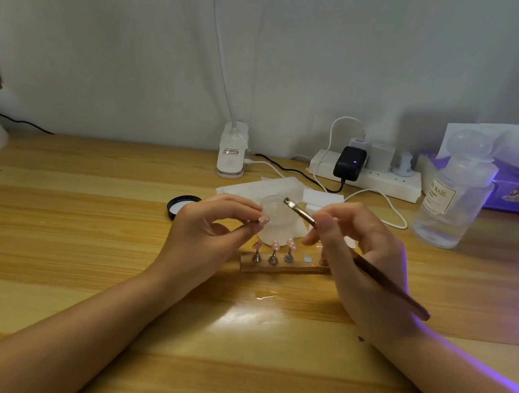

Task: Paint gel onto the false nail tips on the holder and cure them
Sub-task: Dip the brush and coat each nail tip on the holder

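**Pink tip lifted off the holder, brush poised beside it**

Pink is the colour to watch: your left hand (212, 226) pinches one false nail tip on its small stand (262, 220) just left of the frame's centre, thumb and fingers curled around it, raised above the wooden holder (277, 267). Your right hand (359, 246) grips the nail brush (303, 212) pen-style, fingers closed on its shaft, the flat bristle end pointing up and left over the clear gel jar (276, 222), the brown handle trailing toward the lower right. The two hands sit near each other but apart, and the bristles are not touching the tip.

On the holder, three more pink tips (275, 245) stand on metal pegs in a row; to their right one slot shows a bare pale disc (307, 259), likely the seat of the tip you hold. Your right hand hides the far end of the holder.

By my reading you are in the painting step, between loading the brush and laying gel on the held tip. Whether the bristles carry gel is too small to tell. The next move calls for bringing brush and tip together steadily and stroking thinly, then reseating the stand on its disc.

Violet light washes in from the right edge of the frame, so a curing lamp is probably there, out of view. The jar's black lid (181, 206) lies on the table (75, 235) left of centre.
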Motion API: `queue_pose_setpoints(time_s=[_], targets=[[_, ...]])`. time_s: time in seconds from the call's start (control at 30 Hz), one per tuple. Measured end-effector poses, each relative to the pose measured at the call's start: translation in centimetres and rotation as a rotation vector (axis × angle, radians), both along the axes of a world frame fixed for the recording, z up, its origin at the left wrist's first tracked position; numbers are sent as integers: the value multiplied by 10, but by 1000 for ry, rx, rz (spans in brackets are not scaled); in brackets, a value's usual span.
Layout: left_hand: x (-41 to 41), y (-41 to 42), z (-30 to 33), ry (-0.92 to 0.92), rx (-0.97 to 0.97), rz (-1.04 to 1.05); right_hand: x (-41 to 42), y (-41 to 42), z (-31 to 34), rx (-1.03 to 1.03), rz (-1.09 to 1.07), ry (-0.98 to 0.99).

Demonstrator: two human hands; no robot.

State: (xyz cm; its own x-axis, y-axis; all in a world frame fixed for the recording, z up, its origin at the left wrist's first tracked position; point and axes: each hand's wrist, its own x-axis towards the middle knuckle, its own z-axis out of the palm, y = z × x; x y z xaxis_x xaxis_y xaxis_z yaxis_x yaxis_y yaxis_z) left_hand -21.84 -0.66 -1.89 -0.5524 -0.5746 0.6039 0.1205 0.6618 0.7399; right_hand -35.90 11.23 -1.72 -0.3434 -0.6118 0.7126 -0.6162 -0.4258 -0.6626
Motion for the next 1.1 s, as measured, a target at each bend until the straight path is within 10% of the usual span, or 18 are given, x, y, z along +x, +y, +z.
queue_pose_setpoints(time_s=[0.2,1.1], targets=[[0,0,-1,-5,11,6,1,-2,-3,-23,-22,278],[-2,-4,-3,6,-28,16,4,-3,-8,-95,-4,215]])
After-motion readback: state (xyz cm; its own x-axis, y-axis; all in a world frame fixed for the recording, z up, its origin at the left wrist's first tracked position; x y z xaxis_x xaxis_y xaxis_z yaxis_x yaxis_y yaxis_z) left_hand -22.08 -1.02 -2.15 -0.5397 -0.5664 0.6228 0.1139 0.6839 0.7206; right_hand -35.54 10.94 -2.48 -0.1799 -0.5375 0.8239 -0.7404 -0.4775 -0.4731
